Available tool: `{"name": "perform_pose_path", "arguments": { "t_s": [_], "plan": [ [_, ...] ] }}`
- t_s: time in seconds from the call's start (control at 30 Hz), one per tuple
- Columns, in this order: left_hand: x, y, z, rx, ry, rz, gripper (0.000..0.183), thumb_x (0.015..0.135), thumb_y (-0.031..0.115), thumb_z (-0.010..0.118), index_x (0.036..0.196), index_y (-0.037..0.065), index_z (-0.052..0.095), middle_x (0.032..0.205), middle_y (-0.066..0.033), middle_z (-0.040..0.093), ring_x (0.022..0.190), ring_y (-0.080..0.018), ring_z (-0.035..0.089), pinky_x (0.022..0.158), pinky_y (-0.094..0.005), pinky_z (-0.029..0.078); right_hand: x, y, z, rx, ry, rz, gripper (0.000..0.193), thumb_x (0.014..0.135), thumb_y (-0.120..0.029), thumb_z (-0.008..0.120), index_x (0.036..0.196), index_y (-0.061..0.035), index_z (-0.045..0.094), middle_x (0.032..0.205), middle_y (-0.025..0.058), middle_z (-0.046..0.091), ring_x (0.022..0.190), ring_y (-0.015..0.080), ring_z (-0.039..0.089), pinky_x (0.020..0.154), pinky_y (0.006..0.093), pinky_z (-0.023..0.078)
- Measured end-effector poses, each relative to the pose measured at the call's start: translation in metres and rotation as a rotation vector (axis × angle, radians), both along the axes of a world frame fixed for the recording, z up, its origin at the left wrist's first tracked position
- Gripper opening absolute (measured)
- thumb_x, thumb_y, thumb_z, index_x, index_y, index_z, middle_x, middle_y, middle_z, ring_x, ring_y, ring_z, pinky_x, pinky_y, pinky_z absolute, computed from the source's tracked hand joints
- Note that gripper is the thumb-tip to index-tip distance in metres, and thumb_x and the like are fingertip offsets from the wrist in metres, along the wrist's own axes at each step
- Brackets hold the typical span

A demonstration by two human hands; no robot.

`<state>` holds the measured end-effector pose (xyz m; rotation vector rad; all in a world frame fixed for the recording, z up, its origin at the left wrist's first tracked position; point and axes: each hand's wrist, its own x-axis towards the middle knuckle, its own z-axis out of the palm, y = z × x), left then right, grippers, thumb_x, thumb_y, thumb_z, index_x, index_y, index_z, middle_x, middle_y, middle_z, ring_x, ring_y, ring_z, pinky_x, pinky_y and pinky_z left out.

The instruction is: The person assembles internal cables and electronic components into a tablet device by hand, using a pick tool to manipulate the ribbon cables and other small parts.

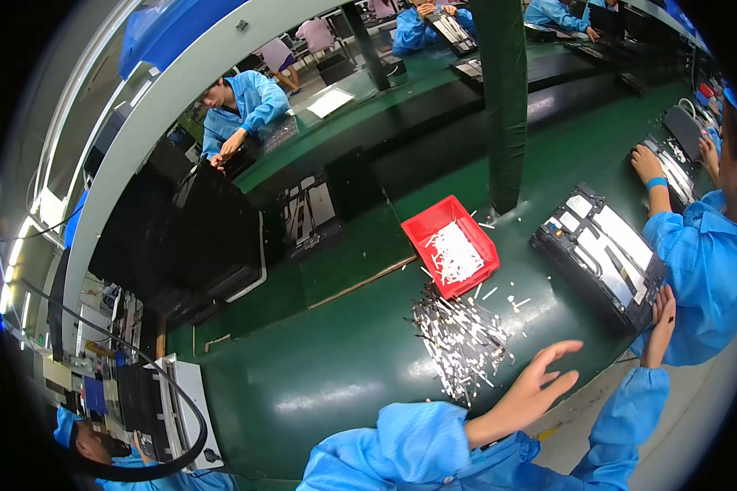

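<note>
My left hand (537, 383) is open above the green table edge, its fingers spread toward the right and holding nothing. Just left of it lies a loose pile of thin black and white strips (458, 344). My right hand (662, 323) grips the near right corner of a black device casing (602, 258) with silver-white panels inside. This casing sits tilted on the table and looks thick, perhaps several stacked together. Part of my right hand's grip is hidden behind the corner. Beyond the strips stands a red bin (472, 280) with small white strips in it.
A green-wrapped post (504, 106) rises behind the red bin. Tall black stacks (180, 237) stand at the left, and another casing (309, 211) lies on the dark conveyor strip. At the right a co-worker's sleeve (696, 237) is close to my casing. Other people sit across the table.
</note>
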<state>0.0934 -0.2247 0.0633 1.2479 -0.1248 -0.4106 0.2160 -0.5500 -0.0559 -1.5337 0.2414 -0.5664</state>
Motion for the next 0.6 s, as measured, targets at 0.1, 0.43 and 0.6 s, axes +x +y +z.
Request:
{"name": "perform_pose_path", "arguments": {
  "t_s": [0.1,0.43,0.6],
  "plan": [
    [0.021,-0.023,-0.015,-0.054,0.115,0.012,0.055,0.095,0.027,0.049,0.141,0.007,0.026,0.148,-0.0104,0.022,0.137,-0.0252,0.022,0.109,-0.0375,0.024,0.021,0.001,0.007,0.018,0.027,0.073,0.064,0.098,-0.047,0.033,0.138,0.0022,0.033,0.140,0.0160,0.039,0.129,0.0231,0.039,0.108,0.0320,0.027],
    [0.041,-0.051,-0.033,-0.028,0.270,0.324,0.083,0.092,0.046,0.046,0.146,0.005,-0.001,0.152,-0.0180,0.002,0.141,-0.0254,0.006,0.113,-0.0377,0.011,0.012,-0.044,0.010,-0.153,0.344,0.233,0.055,0.096,-0.049,0.039,0.104,0.0018,0.060,0.084,0.0046,0.060,0.071,0.0080,0.054,0.066,0.0199,0.041],
    [0.054,-0.065,-0.053,0.016,0.054,0.383,0.078,0.097,0.035,0.043,0.144,-0.004,-0.004,0.152,-0.0189,0.004,0.140,-0.0238,0.006,0.112,-0.0289,0.008,0.016,0.015,0.045,0.141,0.297,0.397,0.054,0.097,-0.047,0.038,0.113,0.0006,0.057,0.096,0.0070,0.061,0.081,0.0088,0.056,0.072,0.0204,0.042]
  ]
}}
